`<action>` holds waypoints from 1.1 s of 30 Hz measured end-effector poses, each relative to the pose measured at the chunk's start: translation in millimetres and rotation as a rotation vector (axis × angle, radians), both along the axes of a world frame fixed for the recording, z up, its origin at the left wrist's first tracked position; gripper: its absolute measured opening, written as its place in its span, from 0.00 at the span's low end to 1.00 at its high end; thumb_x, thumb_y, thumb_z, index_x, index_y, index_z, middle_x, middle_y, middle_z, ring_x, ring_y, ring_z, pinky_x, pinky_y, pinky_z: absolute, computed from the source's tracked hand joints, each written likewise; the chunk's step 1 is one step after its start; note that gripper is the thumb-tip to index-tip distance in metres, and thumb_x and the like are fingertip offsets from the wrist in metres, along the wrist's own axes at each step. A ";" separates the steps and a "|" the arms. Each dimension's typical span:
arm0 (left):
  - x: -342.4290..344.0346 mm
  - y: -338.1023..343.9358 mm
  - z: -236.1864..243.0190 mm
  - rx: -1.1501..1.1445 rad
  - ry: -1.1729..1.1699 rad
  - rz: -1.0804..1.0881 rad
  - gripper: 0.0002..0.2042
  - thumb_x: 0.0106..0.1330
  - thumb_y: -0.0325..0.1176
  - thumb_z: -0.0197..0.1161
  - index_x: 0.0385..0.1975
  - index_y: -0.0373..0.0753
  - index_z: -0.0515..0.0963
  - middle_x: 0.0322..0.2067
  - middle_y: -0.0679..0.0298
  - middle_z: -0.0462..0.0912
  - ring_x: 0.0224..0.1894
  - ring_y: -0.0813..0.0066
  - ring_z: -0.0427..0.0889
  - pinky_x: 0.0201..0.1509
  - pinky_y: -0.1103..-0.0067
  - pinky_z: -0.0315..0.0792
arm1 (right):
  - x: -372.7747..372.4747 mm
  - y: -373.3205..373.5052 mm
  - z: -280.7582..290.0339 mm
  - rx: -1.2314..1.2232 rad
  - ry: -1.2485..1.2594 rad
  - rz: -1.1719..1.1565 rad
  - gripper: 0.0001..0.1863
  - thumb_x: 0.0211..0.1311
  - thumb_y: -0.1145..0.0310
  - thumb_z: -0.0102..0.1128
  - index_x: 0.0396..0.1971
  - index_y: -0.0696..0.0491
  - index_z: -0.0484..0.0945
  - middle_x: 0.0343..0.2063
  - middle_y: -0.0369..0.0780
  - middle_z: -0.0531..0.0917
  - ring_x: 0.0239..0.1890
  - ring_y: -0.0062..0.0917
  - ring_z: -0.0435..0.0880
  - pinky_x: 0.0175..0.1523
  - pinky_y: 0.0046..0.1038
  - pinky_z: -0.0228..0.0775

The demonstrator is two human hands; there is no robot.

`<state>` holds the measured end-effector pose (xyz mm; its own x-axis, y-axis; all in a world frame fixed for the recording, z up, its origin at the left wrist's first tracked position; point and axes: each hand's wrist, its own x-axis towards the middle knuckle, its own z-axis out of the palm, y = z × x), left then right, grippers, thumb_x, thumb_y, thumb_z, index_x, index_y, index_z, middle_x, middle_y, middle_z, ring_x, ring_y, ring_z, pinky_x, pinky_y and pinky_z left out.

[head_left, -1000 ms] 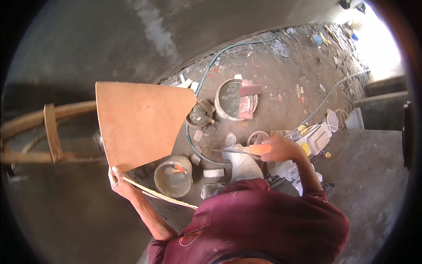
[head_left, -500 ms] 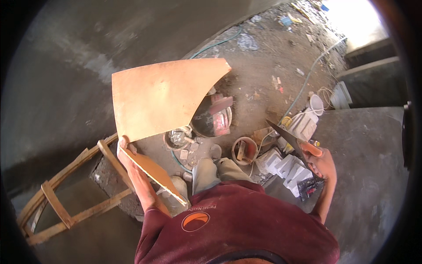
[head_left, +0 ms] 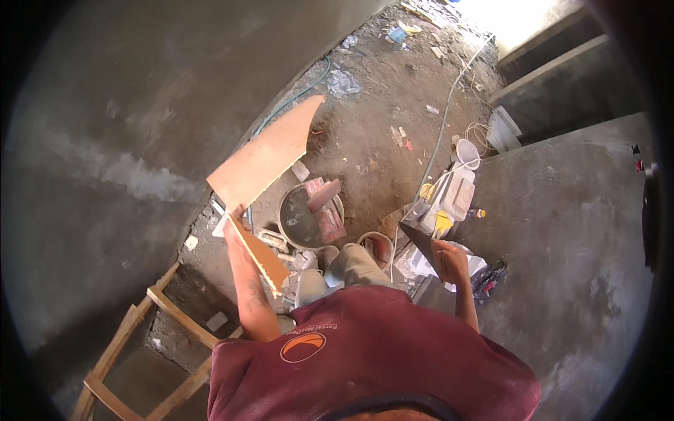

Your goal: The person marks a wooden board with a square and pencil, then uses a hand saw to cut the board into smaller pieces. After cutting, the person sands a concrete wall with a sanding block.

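Observation:
My left hand [head_left: 234, 219] grips two pieces of tan board at their near ends: a broad piece [head_left: 263, 151] with a curved cut edge, raised out ahead, and a narrower piece [head_left: 261, 254] angled down toward my body with a pale rough edge. My right hand [head_left: 449, 261] is closed round the handle of a handsaw [head_left: 420, 238], whose dark blade points forward and left, apart from the boards. My trousered legs show between my hands, below a maroon shirt.
A bucket of grey water [head_left: 293, 217] holds pinkish blocks. Another bucket [head_left: 374, 241], pale blocks [head_left: 460, 195] and hoses [head_left: 442, 123] lie among rubble. A curved wooden frame [head_left: 179, 316] is at lower left. Plastered walls [head_left: 119, 126] rise at left; concrete ledges [head_left: 551, 74] are at upper right.
The boards in my left hand have swung forward and tilted away. The saw has moved from level to pointing forward. The whole view has turned, bringing the wooden frame lower.

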<state>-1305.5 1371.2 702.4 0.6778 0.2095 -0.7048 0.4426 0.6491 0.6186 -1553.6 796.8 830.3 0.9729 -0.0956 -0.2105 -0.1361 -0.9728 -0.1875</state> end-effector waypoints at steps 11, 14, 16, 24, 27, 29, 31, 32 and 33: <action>85.4 -58.8 -50.7 -0.125 0.055 -0.151 0.15 0.64 0.31 0.62 0.50 0.36 0.78 0.39 0.62 0.84 0.11 0.76 0.67 0.11 0.82 0.60 | 26.0 14.0 -32.1 0.471 -0.188 -1.031 0.25 0.48 0.73 0.56 0.49 0.54 0.85 0.20 0.32 0.81 0.16 0.12 0.72 0.20 0.20 0.61; 120.1 -61.2 -66.9 0.022 -0.047 -0.195 0.20 0.65 0.45 0.63 0.52 0.40 0.78 0.21 0.66 0.74 0.12 0.75 0.69 0.14 0.80 0.61 | 83.4 48.5 -21.2 0.647 -0.184 -1.105 0.17 0.47 0.68 0.59 0.37 0.59 0.87 0.21 0.37 0.82 0.19 0.18 0.78 0.24 0.24 0.67; 147.2 -117.7 -66.1 -0.030 0.047 -0.226 0.21 0.66 0.46 0.62 0.53 0.41 0.77 0.20 0.67 0.74 0.13 0.75 0.70 0.15 0.80 0.62 | 80.9 16.0 -52.6 0.730 -0.179 -1.218 0.19 0.48 0.67 0.61 0.42 0.54 0.87 0.20 0.34 0.82 0.18 0.17 0.76 0.24 0.24 0.67; 328.4 -261.5 -126.1 -0.323 -0.010 -0.149 0.16 0.62 0.42 0.67 0.48 0.47 0.75 0.23 0.69 0.76 0.11 0.77 0.66 0.12 0.81 0.60 | 208.9 -125.5 -171.2 0.392 0.175 -1.001 0.18 0.50 0.57 0.62 0.36 0.52 0.87 0.30 0.41 0.88 0.38 0.29 0.87 0.45 0.32 0.75; 408.3 -288.3 -145.9 -0.185 0.123 -0.122 0.14 0.65 0.43 0.64 0.48 0.50 0.75 0.19 0.68 0.73 0.11 0.76 0.65 0.12 0.80 0.60 | 328.3 -112.1 -132.5 0.401 0.593 -1.004 0.20 0.47 0.57 0.61 0.33 0.57 0.86 0.33 0.48 0.87 0.42 0.39 0.87 0.49 0.37 0.76; 444.2 -375.5 -131.5 -0.229 0.089 -0.263 0.13 0.67 0.45 0.61 0.46 0.47 0.75 0.13 0.69 0.68 0.11 0.74 0.67 0.12 0.79 0.60 | 306.0 -177.1 -150.3 0.262 0.501 -0.950 0.19 0.46 0.59 0.60 0.32 0.59 0.84 0.31 0.48 0.86 0.38 0.38 0.87 0.45 0.37 0.75; 507.4 -393.9 -137.6 -0.206 0.045 -0.213 0.12 0.68 0.46 0.60 0.42 0.45 0.74 0.11 0.70 0.65 0.11 0.74 0.67 0.12 0.78 0.60 | 366.0 -177.3 -142.5 0.257 0.469 -0.934 0.18 0.47 0.59 0.60 0.31 0.58 0.84 0.28 0.44 0.86 0.33 0.34 0.86 0.41 0.34 0.74; 542.1 -401.0 -159.8 -0.234 0.001 -0.127 0.12 0.68 0.45 0.60 0.40 0.45 0.74 0.10 0.70 0.65 0.11 0.74 0.67 0.13 0.78 0.61 | 394.9 -179.8 -139.3 0.296 0.469 -0.944 0.20 0.45 0.60 0.61 0.36 0.59 0.83 0.30 0.47 0.86 0.37 0.37 0.87 0.44 0.37 0.74; 567.6 -420.9 -164.3 -0.226 -0.008 -0.170 0.11 0.68 0.44 0.59 0.39 0.45 0.74 0.11 0.70 0.66 0.11 0.74 0.68 0.13 0.77 0.61 | 411.2 -186.9 -133.3 0.254 0.473 -0.948 0.20 0.46 0.60 0.63 0.36 0.60 0.83 0.31 0.48 0.86 0.37 0.37 0.86 0.45 0.37 0.74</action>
